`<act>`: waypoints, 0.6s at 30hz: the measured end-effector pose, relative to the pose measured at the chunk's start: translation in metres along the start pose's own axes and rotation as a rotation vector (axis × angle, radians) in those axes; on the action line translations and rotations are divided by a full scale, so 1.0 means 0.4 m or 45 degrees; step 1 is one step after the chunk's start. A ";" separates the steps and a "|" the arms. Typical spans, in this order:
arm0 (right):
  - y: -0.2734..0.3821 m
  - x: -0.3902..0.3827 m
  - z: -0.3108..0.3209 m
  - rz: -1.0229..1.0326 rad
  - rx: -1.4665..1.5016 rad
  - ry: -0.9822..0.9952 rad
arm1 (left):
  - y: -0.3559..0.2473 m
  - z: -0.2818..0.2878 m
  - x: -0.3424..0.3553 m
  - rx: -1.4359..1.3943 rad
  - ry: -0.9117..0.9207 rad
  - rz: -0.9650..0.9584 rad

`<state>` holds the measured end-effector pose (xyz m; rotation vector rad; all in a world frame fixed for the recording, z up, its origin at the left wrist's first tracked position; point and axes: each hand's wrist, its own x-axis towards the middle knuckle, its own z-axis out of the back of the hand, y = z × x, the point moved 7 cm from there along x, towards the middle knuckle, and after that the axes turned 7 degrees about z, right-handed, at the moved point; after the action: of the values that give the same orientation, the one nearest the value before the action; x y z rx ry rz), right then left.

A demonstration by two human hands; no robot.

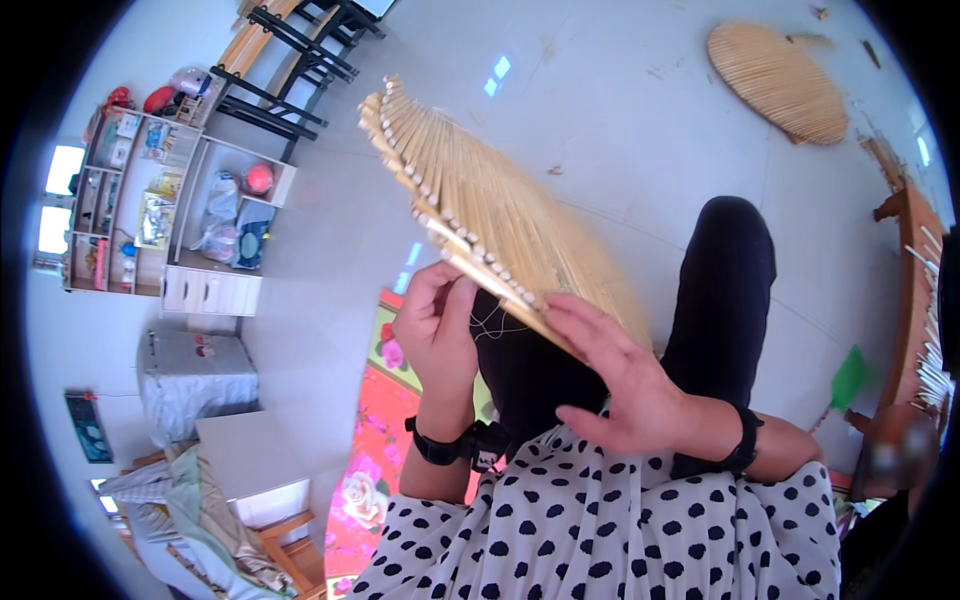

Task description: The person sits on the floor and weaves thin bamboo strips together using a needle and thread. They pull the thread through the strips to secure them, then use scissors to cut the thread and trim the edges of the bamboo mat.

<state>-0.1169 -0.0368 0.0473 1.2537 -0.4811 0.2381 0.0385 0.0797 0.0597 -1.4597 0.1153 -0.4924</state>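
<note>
A mat of straw-coloured stalks (500, 195) is tilted up over my lap, its cut pale ends lined along the edge that faces my hands. My left hand (437, 325) is closed, thumb and fingers pinched at this edge. Whether the fingers also hold a thread or needle is too small to tell. Thin pale thread (492, 326) hangs in loose loops just right of the left fingers. On the lower part of the same edge lie the stretched fingers of my right hand (625, 385), the thumb held well apart.
Another stalk mat (780, 82) lies on the floor at the far right. Pale stalks (932, 375) lie by a wooden bench (910, 270) at the right edge. A floral red mat (365, 470) is at my left. Shelves (150, 200) and a covered box (200, 375) stand further left.
</note>
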 end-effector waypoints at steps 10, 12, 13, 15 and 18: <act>0.037 0.026 0.096 -0.285 -0.528 -0.486 | -0.009 -0.190 0.069 -0.178 0.361 -0.131; 0.043 0.026 0.130 -0.297 -0.660 -0.559 | -0.026 -0.218 0.063 -0.130 0.403 -0.185; 0.047 0.029 0.147 -0.302 -0.721 -0.593 | -0.035 -0.230 0.061 -0.101 0.421 -0.210; 0.057 0.042 0.181 -0.297 -0.728 -0.703 | -0.047 -0.254 0.057 -0.108 0.446 -0.231; 0.046 0.077 0.251 -0.308 -0.773 -0.788 | -0.044 -0.291 0.066 -0.152 0.489 -0.240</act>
<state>-0.1198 -0.1291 0.1005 0.7523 -0.8469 -0.4908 0.0148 -0.0385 0.0681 -1.4849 0.3175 -0.9311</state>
